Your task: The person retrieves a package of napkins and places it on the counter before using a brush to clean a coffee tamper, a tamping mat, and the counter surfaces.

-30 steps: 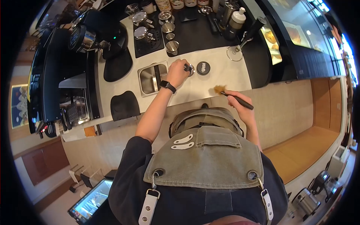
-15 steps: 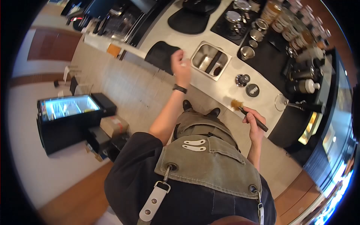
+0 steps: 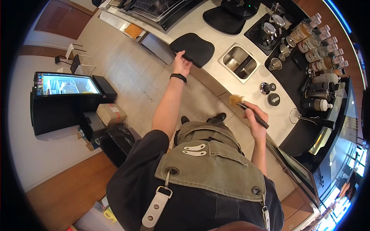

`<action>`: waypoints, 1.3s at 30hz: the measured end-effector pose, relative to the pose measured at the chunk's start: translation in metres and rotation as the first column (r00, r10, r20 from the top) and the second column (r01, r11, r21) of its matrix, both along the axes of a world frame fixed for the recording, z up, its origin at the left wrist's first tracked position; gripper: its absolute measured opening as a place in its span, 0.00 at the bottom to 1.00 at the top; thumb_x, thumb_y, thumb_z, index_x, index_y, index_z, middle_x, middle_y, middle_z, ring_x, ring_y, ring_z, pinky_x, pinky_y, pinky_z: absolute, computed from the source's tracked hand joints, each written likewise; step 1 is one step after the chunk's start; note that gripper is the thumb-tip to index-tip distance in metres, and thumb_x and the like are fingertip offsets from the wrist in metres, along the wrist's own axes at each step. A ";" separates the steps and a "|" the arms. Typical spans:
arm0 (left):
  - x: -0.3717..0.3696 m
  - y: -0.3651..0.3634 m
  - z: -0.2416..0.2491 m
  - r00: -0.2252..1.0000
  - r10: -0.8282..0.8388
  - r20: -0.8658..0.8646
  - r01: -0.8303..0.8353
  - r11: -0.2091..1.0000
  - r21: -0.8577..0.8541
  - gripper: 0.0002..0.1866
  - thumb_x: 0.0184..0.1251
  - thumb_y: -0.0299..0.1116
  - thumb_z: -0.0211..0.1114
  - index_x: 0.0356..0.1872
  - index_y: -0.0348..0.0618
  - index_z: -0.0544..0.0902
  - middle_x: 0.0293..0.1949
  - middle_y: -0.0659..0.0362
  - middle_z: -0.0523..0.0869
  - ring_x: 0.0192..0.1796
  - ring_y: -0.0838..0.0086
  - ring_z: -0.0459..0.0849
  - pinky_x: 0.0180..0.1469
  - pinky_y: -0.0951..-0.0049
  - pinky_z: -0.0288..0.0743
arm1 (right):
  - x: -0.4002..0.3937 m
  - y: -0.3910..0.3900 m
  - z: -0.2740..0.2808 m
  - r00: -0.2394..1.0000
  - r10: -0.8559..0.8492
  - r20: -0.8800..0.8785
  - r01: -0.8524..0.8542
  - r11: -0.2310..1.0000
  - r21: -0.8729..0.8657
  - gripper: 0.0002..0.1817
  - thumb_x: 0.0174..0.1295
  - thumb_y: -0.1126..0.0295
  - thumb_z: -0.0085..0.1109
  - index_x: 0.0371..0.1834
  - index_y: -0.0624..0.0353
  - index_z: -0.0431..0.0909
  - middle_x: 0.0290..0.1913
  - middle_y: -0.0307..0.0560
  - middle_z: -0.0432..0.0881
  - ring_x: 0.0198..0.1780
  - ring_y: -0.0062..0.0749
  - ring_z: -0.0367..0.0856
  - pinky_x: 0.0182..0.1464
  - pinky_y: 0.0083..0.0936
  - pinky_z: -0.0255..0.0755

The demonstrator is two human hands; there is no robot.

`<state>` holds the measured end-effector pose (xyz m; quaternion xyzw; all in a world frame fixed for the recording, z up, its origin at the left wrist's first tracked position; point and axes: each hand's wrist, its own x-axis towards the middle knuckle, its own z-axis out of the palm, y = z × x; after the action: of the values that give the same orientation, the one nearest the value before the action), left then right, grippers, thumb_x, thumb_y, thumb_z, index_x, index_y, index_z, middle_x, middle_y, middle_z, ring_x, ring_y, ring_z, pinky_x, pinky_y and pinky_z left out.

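Observation:
A black mat (image 3: 196,48) lies at the counter's front edge, and my left hand (image 3: 182,63) is at its near edge, fingers bent against it. Whether the fingers pinch the mat cannot be made out. My right hand (image 3: 255,117) is closed around the dark handle of a brush (image 3: 236,101), whose tan bristles point left, in front of the counter edge. On the counter beyond the brush are a metal tool with a dark knob (image 3: 265,88) and a round black disc (image 3: 273,99).
A steel sink (image 3: 239,62) is set in the counter (image 3: 216,79). Behind it stand metal cups (image 3: 275,64) and several syrup bottles (image 3: 300,32). A whisk-like wire tool (image 3: 295,115) lies to the right. A lit display fridge (image 3: 67,84) and a cardboard box (image 3: 111,114) are at left.
My left hand has gone from above the counter beside the sink to the black mat's near edge. The view has turned and shifted. The brush remains in my right hand.

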<state>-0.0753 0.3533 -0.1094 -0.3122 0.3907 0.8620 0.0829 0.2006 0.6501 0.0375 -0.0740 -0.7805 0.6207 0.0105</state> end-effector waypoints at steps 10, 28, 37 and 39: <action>0.105 -0.126 0.060 0.919 0.047 -0.391 0.118 0.915 0.386 0.29 0.66 0.38 0.58 0.67 0.38 0.76 0.69 0.49 0.80 0.71 0.50 0.77 0.77 0.44 0.64 | -0.018 -0.182 0.075 0.670 0.683 -0.290 -0.648 0.729 0.219 0.14 0.61 0.73 0.68 0.50 0.63 0.90 0.31 0.51 0.89 0.29 0.40 0.84 0.35 0.34 0.77; 0.291 -0.313 0.138 0.918 0.089 -0.387 0.050 0.941 0.336 0.28 0.86 0.46 0.50 0.75 0.36 0.70 0.72 0.49 0.79 0.73 0.57 0.78 0.76 0.51 0.70 | -0.111 -0.392 0.040 0.274 0.933 -0.233 -0.956 0.291 0.039 0.16 0.69 0.68 0.68 0.57 0.62 0.87 0.39 0.50 0.90 0.41 0.38 0.90 0.47 0.33 0.82; 0.303 -0.329 0.146 0.903 0.063 -0.425 0.094 0.937 0.336 0.30 0.87 0.49 0.49 0.77 0.37 0.67 0.72 0.49 0.78 0.73 0.58 0.77 0.75 0.52 0.70 | -0.092 -0.414 0.089 0.039 0.991 -0.130 -0.972 0.068 0.226 0.16 0.70 0.68 0.66 0.58 0.60 0.87 0.40 0.48 0.91 0.39 0.40 0.89 0.46 0.33 0.80; 0.304 -0.328 0.145 0.907 0.053 -0.417 0.101 0.935 0.340 0.30 0.88 0.50 0.49 0.77 0.38 0.67 0.72 0.49 0.78 0.73 0.59 0.77 0.75 0.52 0.70 | -0.136 -0.413 0.058 0.373 0.878 -0.299 -0.788 0.470 0.398 0.15 0.73 0.69 0.64 0.58 0.63 0.86 0.44 0.51 0.92 0.43 0.37 0.90 0.50 0.33 0.82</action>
<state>0.2289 0.0254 0.0355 -0.0948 0.2416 0.9637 0.0626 0.0649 0.2375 0.0955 0.4837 -0.7360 0.4604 -0.1112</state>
